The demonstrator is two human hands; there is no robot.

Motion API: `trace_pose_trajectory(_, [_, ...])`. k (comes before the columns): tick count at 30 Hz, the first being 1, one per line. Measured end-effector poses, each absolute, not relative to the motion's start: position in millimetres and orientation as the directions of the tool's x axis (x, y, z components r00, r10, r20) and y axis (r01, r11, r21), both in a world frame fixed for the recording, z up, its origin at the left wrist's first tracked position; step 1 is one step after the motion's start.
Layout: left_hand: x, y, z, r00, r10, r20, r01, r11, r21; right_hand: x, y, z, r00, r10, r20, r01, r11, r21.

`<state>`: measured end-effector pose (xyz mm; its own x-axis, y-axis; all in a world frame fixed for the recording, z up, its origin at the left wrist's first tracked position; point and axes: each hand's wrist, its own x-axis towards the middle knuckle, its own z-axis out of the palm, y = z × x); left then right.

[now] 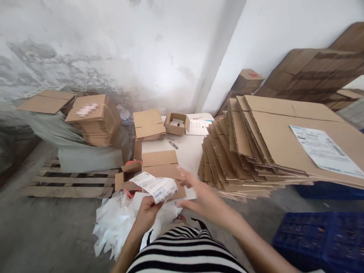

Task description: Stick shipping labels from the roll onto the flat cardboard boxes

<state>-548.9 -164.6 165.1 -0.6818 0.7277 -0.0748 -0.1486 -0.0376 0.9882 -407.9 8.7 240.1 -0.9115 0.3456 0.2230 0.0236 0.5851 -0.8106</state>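
1. The left hand (148,209) has its thumb and fingers pinched on the near edge of a printed label sheet (156,187). Holding only this edge probably serves to leave most of the print uncovered; the unsupported far part bends and curls.

2. The right hand (197,191) holds nothing visible. Its fingers are spread wide, thumb apart, just right of the sheet. Whether a fingertip touches the paper I cannot tell; the open shape seems suited to meeting the sheet's loose end.

3. Beyond and beneath both sets of fingers lies a flattened carton (160,157) on the desk (191,147). It sits squarely before the body, likely so both hands reach it equally well.

4. Farther past the fingers are a pair of snips (173,145), a small open box (176,128) and a low pile of flattened cartons (149,124), perhaps set back to leave the near area for handling.

5. Right of the right fingers, a tall stack of flattened cartons (273,125) leans in a fanned slant, which presumably makes single edges easier to catch. A printed sheet (327,148) lies flat on its top face.

6. Near the left fingers, below and to their left, white paper pieces (113,223) heap loosely, apparently dropped within easy reach rather than sorted.
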Motion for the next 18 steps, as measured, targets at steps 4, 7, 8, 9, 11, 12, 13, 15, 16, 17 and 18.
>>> trace_pose_trajectory(4, [-545.9, -172.2, 177.3, -0.527, 0.821, -0.22, -0.396, -0.008, 0.918, -438.1, -7.8, 206.2, -0.895, 0.323, 0.306, -0.098, 0.528, -0.844])
trace_pose_trajectory(7, [-553.2, -167.7, 168.8, -0.541, 0.734, -0.409, -0.707, -0.134, 0.694, -448.0, -22.0, 180.7, -0.886, 0.234, 0.401, -0.207, 0.574, -0.792])
trace_pose_trajectory(8, [-557.5, -164.6, 162.2, -0.573, 0.666, -0.478, -0.744, -0.178, 0.644, -447.5, -25.0, 178.6, -0.883, 0.181, 0.432, -0.253, 0.591, -0.766])
trace_pose_trajectory(9, [-562.9, -162.0, 154.0, -0.618, 0.577, -0.533, -0.746, -0.217, 0.629, -445.5, -26.2, 181.0, -0.878, 0.141, 0.457, -0.292, 0.6, -0.745])
trace_pose_trajectory(11, [-577.0, -163.2, 134.8, -0.726, 0.351, -0.591, -0.684, -0.284, 0.672, -439.9, -20.1, 196.6, -0.866, 0.117, 0.485, -0.34, 0.574, -0.745])
trace_pose_trajectory(12, [-585.2, -168.0, 124.9, -0.773, 0.235, -0.589, -0.634, -0.313, 0.707, -438.2, -12.5, 206.9, -0.863, 0.14, 0.486, -0.348, 0.532, -0.772])
trace_pose_trajectory(13, [-593.3, -175.5, 115.6, -0.799, 0.139, -0.586, -0.595, -0.328, 0.734, -438.8, -2.4, 215.9, -0.856, 0.19, 0.481, -0.349, 0.474, -0.808])
trace_pose_trajectory(15, [-607.2, -194.9, 100.4, -0.823, -0.019, -0.567, -0.529, -0.336, 0.779, -450.1, 21.9, 221.5, -0.83, 0.342, 0.441, -0.323, 0.35, -0.879])
trace_pose_trajectory(16, [-611.8, -204.2, 94.9, -0.828, -0.065, -0.558, -0.509, -0.333, 0.794, -461.3, 33.6, 215.3, -0.818, 0.424, 0.389, -0.266, 0.321, -0.909])
trace_pose_trajectory(17, [-614.3, -211.7, 90.9, -0.833, -0.089, -0.547, -0.494, -0.326, 0.806, -475.7, 43.3, 202.8, -0.813, 0.489, 0.316, -0.172, 0.316, -0.933])
trace_pose_trajectory(18, [-614.8, -216.6, 88.1, -0.84, -0.09, -0.536, -0.486, -0.316, 0.815, -491.9, 50.2, 184.8, -0.815, 0.528, 0.238, -0.061, 0.33, -0.942])
